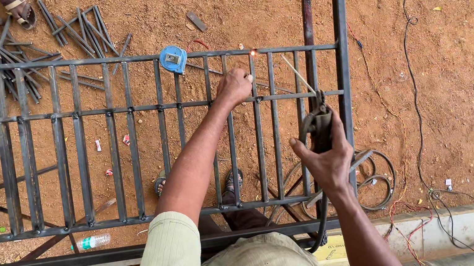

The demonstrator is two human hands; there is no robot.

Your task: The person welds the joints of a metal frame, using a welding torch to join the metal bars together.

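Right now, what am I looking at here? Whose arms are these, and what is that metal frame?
The one picture comes from a camera on a person's head, looking down. Both arms are that person's own. A metal grille lies flat over red dirt. The left hand grips one of its bars. The right hand holds a welding holder with a thin rod. A small glow shows on the top rail. A blue tape measure rests there; scrap bars lie beyond.
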